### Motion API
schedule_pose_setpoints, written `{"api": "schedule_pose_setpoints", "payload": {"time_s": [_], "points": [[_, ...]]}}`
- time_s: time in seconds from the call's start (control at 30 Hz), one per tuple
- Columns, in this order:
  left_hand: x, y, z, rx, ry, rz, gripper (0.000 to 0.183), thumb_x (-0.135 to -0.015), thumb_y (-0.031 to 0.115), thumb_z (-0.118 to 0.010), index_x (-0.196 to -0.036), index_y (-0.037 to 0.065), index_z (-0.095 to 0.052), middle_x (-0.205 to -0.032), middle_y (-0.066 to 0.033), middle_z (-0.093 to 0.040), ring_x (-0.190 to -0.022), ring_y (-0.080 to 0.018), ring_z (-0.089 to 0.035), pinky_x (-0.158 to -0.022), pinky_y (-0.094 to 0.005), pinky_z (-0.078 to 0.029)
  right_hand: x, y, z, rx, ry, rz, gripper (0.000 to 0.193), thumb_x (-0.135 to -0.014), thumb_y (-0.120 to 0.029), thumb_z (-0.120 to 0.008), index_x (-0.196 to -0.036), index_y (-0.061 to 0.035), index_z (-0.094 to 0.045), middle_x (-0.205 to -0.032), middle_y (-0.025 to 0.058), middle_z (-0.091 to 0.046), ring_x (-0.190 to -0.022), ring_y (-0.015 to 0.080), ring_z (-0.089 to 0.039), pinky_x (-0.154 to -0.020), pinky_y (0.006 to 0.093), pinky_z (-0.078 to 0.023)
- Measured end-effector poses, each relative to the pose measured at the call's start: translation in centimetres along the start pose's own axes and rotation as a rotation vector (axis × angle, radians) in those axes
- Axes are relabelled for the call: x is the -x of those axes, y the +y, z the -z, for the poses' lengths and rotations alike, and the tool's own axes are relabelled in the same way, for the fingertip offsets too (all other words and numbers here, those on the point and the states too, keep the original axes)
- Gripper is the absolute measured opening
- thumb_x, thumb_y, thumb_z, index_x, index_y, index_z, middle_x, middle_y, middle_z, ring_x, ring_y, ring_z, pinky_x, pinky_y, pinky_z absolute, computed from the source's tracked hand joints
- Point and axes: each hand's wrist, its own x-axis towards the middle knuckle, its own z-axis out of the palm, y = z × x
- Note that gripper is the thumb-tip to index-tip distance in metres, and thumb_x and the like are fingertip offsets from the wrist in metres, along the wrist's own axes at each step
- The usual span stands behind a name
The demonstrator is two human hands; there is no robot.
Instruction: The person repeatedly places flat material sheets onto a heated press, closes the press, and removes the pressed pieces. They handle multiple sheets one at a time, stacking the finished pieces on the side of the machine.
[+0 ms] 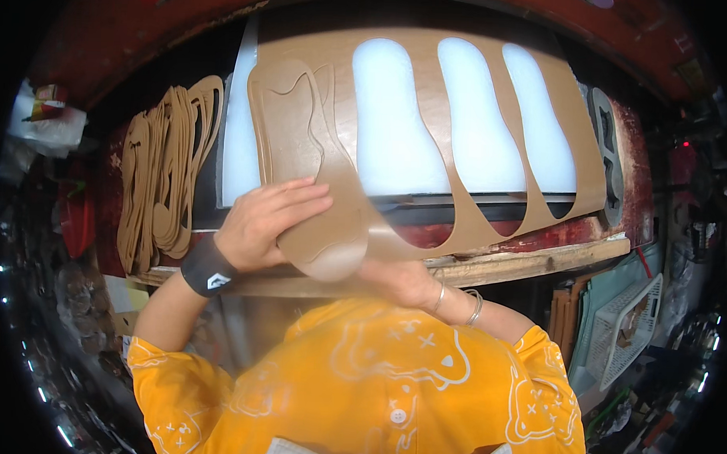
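A brown sole-shaped piece (311, 225) lies over the left part of a brown sheet (593, 175), its rounded heel end toward me. Curved outlines show on its surface. My left hand (255, 227), with a black wristband, is closed on the piece's left edge, fingers across the top and thumb hidden below. My right hand (402, 281), with bracelets at its wrist, reaches to the heel end; its fingers are hidden behind the piece and blurred. To the right, the sheet has three sole-shaped openings through which a pale blue-white surface (399, 124) shows.
At the left stands a row of brown sole-shaped cutouts (161, 172). A grey shaped tool or form (608, 155) lies by the sheet's right edge. Along the near side runs a wooden edge (538, 259). A white plastic basket (624, 332) and boards are at the lower right.
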Motion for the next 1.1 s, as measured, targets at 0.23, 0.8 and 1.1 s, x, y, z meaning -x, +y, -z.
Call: {"api": "schedule_pose_setpoints", "payload": {"time_s": [0.23, 0.8, 1.1], "points": [[-1.9, -2.0, 2.8, 0.189, -0.203, 0.094, 0.04, -0.073, 0.008, -0.069, -0.112, 0.009, -0.065, -0.108, -0.0113, -0.068, -0.099, -0.029, -0.066, -0.083, -0.0351, -0.053, -0.8, -1.2, 0.8, 0.541, 0.216, 0.513, 0.024, -0.092, -0.012, -0.051, -0.112, -0.003, -0.061, -0.103, 0.0169, -0.067, -0.096, 0.0296, -0.065, -0.079, 0.0374, -0.05], [-2.0, -9.1, 31.2, -1.332, 0.767, 0.134, 0.052, -0.088, -0.002, -0.045, -0.138, 0.011, -0.046, -0.133, -0.0071, -0.055, -0.087, -0.0138, -0.065, -0.076, -0.0242, -0.053, 4.1, -3.4, 3.5, 0.99, -0.255, 0.294, 0.037, -0.087, -0.017, -0.061, -0.117, 0.0031, -0.055, -0.108, 0.0216, -0.06, -0.102, 0.0356, -0.059, -0.086, 0.0419, -0.046], [-16.2, 2.8, 10.8, 0.656, 0.858, 0.035, 0.03, -0.083, 0.018, -0.072, -0.105, -0.002, -0.063, -0.095, -0.0054, -0.067, -0.084, -0.0128, -0.062, -0.075, -0.0264, -0.049, 5.1, -13.8, 12.2, 0.811, 0.501, 0.862, 0.102, -0.066, -0.027, -0.083, -0.146, -0.0008, -0.024, -0.145, 0.0179, -0.036, -0.134, 0.028, -0.034, -0.109, 0.0374, -0.028]]}}
